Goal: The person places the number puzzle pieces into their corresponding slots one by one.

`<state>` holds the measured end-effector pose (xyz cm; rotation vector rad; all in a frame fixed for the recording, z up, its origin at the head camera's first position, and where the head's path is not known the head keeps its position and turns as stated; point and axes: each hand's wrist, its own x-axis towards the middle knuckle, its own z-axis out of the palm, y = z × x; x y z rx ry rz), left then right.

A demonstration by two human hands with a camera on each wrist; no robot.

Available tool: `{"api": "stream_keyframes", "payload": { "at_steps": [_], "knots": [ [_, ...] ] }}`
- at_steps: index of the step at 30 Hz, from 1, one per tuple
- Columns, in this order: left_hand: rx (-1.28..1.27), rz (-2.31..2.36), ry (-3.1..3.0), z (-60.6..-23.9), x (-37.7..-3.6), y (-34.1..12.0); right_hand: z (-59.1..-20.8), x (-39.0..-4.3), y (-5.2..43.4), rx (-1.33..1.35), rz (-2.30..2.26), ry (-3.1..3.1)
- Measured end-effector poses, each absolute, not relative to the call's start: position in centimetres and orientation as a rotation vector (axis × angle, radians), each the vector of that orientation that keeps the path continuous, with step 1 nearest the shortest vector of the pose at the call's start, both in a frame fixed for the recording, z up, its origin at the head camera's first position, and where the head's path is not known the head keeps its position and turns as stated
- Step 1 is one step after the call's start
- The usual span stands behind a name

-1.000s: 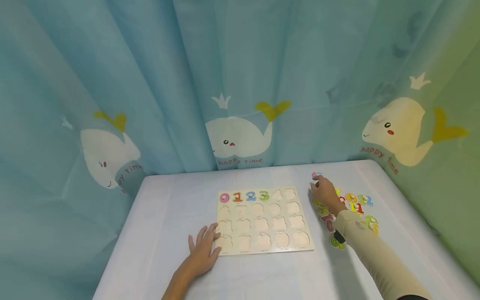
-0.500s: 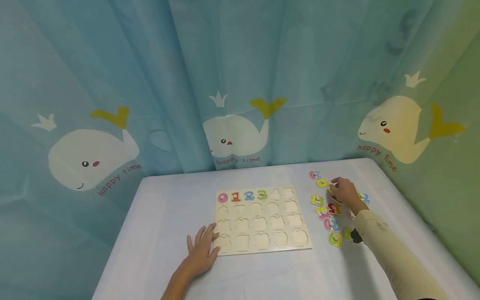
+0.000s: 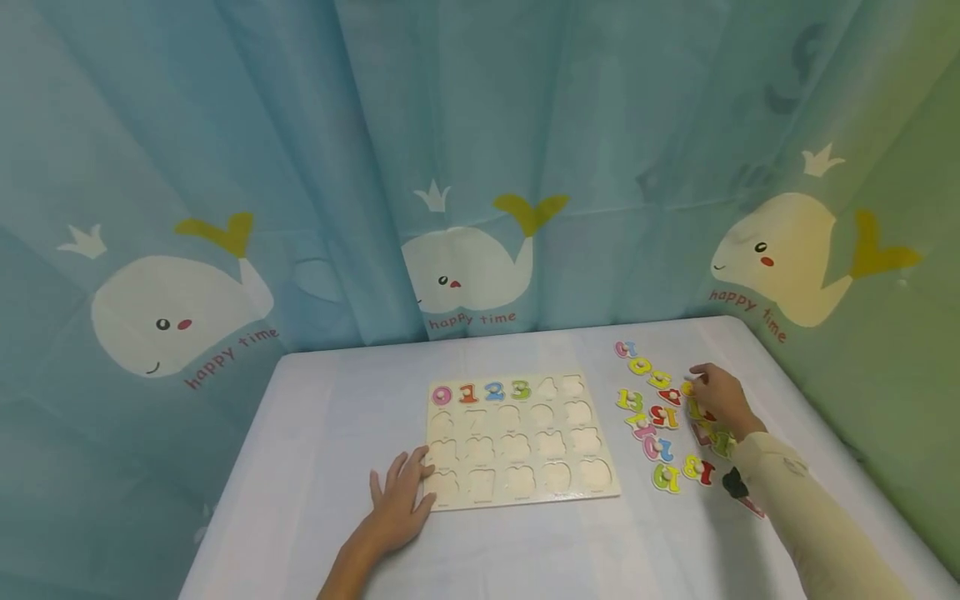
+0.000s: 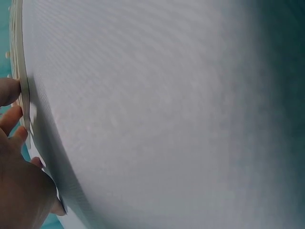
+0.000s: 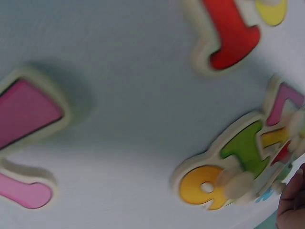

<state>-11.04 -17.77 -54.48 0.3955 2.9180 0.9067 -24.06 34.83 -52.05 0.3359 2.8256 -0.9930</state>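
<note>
Overhead: white table [image 3: 315, 417], whale curtain [image 3: 465, 167]; left hand [image 3: 397, 500] grip flat, right hand [image 3: 720, 396] unclear.

The pale worktop [image 3: 315, 433] carries a wooden number board [image 3: 517, 442] and, to its right, seemingly loose number pieces [image 3: 660, 425].

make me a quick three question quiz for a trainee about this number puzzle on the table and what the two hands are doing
1. True or false: the left hand rests on the puzzle board's near left corner.
2. Which numbers already sit in the board's top row? A) 0, 1, 2, 3 B) 4, 5, 6, 7 C) none
3. Fill in: the right hand reaches among the loose number pieces, which lie to the ____ of the board.

Key:
1. True.
2. A.
3. Right.
</note>
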Motion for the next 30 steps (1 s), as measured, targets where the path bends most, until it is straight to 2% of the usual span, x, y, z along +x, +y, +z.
{"api": "stream_keyframes", "payload": {
  "at_steps": [4, 11, 17, 30],
  "knots": [
    [0.399, 0.915, 2.916, -54.2, -10.9, -17.8, -52.6, -24.3, 35.2, 0.366, -1.003, 2.797],
    [0.39, 0.906, 2.919, -54.3, -10.9, -17.8, -52.5, -24.0, 34.6, 0.096, -1.053, 2.714],
    [0.399, 0.913, 2.917, -54.2, -11.0, -17.8, -52.9, -23.9, 34.7, -0.013, -1.108, 2.644],
    [0.404, 0.918, 2.903, -54.0, -11.0, -17.8, -52.7, -24.1, 32.5, -0.024, -1.177, 2.74]
  ]
}}
